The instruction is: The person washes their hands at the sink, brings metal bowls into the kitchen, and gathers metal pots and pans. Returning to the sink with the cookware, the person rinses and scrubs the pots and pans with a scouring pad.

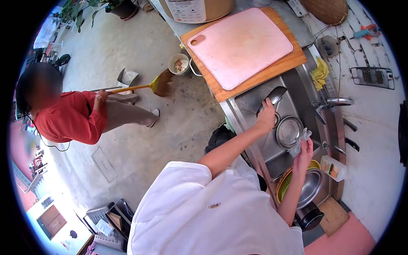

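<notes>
My left hand (267, 115) is closed on a dark, shiny, curved metal dish (277, 96), held tilted over the sink (245, 94). Its exact kind is hard to make out. In my right hand (303, 154) is a crumpled grey mesh scrubbing cloth (295, 148), pinched between the fingers. Beside the cloth, a round steel bowl (287, 129) sits in the sink, partly overlapped by it. The faucet (340, 102) reaches out from the wall side. A yellow cloth (319, 74) hangs near it.
A pink cutting board (246, 46) lies on a wooden board (297, 57) over the sink's far end. Stacked basins (312, 187), a plastic bottle (333, 168) and wall-mounted knives (352, 144) are at right. Another person (72, 114) holds a broom (161, 83) at left, near a bucket (179, 63).
</notes>
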